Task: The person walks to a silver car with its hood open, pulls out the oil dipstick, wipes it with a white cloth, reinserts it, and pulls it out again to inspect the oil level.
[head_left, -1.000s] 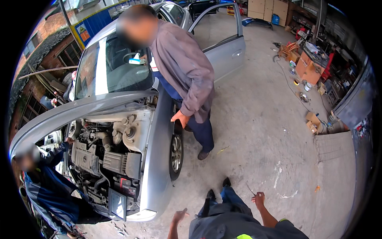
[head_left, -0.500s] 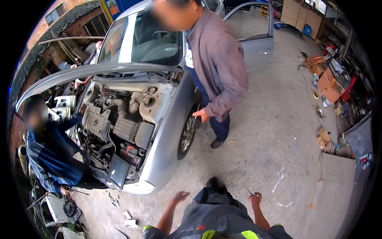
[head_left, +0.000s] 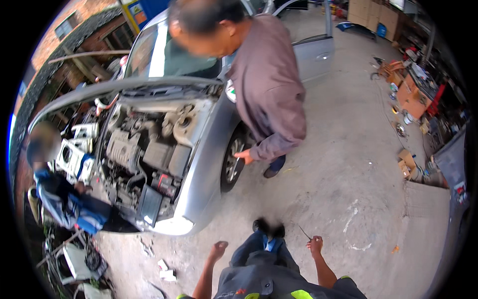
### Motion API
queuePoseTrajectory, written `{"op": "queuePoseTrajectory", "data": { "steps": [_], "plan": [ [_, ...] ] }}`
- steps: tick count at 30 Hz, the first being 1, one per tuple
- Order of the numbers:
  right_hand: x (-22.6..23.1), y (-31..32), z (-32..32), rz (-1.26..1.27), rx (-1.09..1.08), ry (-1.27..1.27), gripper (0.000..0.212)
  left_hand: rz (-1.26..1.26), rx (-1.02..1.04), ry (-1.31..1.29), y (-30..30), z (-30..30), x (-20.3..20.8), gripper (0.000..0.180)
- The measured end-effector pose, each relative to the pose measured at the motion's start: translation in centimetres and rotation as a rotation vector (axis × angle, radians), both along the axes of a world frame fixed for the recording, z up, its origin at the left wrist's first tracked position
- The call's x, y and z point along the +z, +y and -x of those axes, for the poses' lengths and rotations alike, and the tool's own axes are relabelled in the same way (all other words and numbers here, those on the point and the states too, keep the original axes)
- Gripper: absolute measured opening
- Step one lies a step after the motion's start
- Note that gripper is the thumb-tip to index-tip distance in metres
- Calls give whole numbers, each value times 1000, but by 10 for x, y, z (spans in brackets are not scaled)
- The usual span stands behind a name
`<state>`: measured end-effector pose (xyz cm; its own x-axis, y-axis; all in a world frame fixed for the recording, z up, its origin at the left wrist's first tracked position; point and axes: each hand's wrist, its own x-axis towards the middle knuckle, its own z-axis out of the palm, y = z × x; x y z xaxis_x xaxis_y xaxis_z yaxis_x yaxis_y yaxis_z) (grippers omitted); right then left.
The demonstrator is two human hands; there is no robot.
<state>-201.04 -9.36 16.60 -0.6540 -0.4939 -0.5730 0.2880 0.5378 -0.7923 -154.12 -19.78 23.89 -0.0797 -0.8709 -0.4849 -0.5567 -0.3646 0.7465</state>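
My right hand point(head_left: 314, 244) is closed on one end of a thin dark rod point(head_left: 304, 232), which points up and to the left over the concrete floor; its exact kind is too small to tell. My left hand point(head_left: 218, 250) hangs loosely curled at my other side, with nothing visible in it. Ahead on the left stands a silver car point(head_left: 201, 199), its hood raised over the engine bay point(head_left: 158, 155). A tablet-like device with a dark screen point(head_left: 149, 204) leans at the front edge of the bay, beside a black and red battery point(head_left: 165, 185).
One person in a brown jacket point(head_left: 271, 84) leans beside the front wheel point(head_left: 233, 162). Another in blue point(head_left: 74, 204) stands before the car's nose. White boxes point(head_left: 168, 275) lie on the floor; a cardboard sheet point(head_left: 425, 214) and an open carton point(head_left: 407, 164) are at right.
The person in brown has bent lower toward the wheel. The person in blue has drawn an arm back from the engine. My view has shifted; the rod stays in my right hand.
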Motion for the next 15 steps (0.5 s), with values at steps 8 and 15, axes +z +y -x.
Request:
{"op": "queuePoseTrajectory", "data": {
  "steps": [8,15],
  "plan": [
    [-12,63,-42,-107,-49,-62,27,17,-3,-42,14,-33,26,33],
    [-16,117,-111,-114,-102,-44,28,320,-56,121,-7,-71,39,24]
  ]
}}
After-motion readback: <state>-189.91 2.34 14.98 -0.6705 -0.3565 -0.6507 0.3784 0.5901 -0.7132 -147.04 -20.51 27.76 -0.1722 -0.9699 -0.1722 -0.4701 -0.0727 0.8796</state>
